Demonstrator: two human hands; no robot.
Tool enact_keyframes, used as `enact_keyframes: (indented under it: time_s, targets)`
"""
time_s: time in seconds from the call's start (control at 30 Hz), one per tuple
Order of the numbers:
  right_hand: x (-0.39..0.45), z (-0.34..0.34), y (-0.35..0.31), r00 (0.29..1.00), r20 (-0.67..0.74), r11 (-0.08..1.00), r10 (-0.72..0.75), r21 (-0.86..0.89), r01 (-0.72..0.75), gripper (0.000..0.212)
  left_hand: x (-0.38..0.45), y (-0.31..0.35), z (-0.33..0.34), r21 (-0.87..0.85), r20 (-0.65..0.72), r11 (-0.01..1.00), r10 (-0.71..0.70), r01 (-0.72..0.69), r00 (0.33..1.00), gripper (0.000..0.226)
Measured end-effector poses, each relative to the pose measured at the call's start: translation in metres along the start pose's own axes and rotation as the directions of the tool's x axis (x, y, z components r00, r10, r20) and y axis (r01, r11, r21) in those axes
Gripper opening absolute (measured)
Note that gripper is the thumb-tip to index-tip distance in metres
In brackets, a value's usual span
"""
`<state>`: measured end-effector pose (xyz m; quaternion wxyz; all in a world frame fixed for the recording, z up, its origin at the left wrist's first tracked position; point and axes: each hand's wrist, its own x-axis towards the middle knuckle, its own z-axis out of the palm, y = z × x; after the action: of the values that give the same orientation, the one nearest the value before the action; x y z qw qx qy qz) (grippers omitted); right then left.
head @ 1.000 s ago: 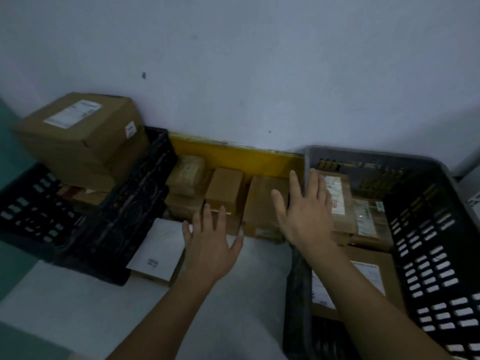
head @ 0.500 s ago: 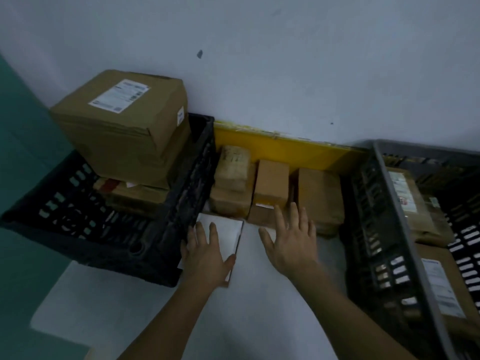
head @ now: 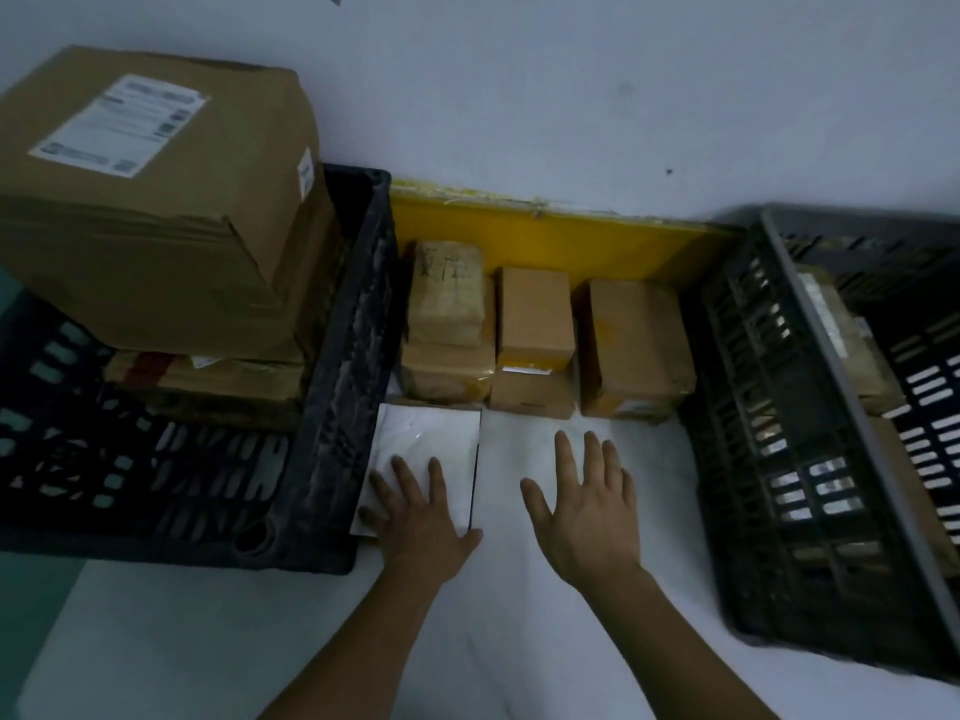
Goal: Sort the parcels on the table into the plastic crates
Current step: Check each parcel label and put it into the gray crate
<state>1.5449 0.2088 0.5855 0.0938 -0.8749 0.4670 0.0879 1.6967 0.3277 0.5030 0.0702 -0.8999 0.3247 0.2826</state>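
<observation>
The left hand (head: 421, 517) lies flat, fingers straight, on the white parcel (head: 434, 444) at lower centre; the right hand (head: 587, 506), spread and empty, is beside it.

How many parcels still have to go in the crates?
Some are sorted: boxes fill the black crate and the grey crate. Right now the left hand presses flat on the white parcel; the right hand is open beside it. Left: that one plus about five brown parcels by the wall.
</observation>
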Motion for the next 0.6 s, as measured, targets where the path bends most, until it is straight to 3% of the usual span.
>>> enact_keyframes:
  time_s: [0.2,0.4,0.53,0.6]
  targets:
    - [-0.005,0.015,0.002,0.997,0.081,0.999,0.018,0.036,-0.021,0.092,-0.006,-0.004,0.003,0.032,-0.007,0.999,0.043,-0.043,0.999,0.112]
    - [0.001,0.016,0.004,0.995,0.097,0.998,0.018,0.061,-0.024,0.085,-0.021,-0.001,-0.005,0.025,0.007,0.998,0.061,-0.061,0.998,0.079]
    - [0.002,0.009,0.007,0.997,0.073,0.996,0.009,0.086,-0.015,0.083,-0.03,-0.004,-0.037,-0.189,-0.183,0.976,0.076,-0.111,0.98,0.028]
    - [0.003,0.005,0.007,0.998,0.065,0.992,-0.001,0.125,-0.007,0.082,-0.04,-0.006,-0.064,-0.307,-0.281,0.943,0.036,-0.125,0.959,0.022]
